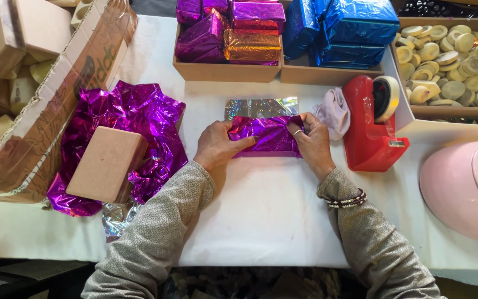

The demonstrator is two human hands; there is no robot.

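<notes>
At the middle of the white table (261, 221) both hands are pressed onto a small parcel (266, 135) wrapped in shiny magenta foil. The left hand (217, 145) lies flattish on the parcel's left end, fingers stretched out over the foil and holding a fold down. The right hand (312, 141), a ring on one finger, is curled at the parcel's right end, its fingertips pinching the foil there. Just behind the parcel, touching its far edge, lies a silver holographic sheet (261, 107). To the right of the right hand sits a crumpled pale cloth (334, 113), and beside that a red tape dispenser (369, 124) with a roll of tape in it. To the left, a loose heap of magenta foil sheets (139, 119) is spread on the table with a plain brown block (106, 164) resting on top. Along the far edge stand cardboard trays: one with finished magenta and gold parcels (233, 27), one with blue parcels (344, 27), and a box of pale round pieces (449, 61) at the far right.
</notes>
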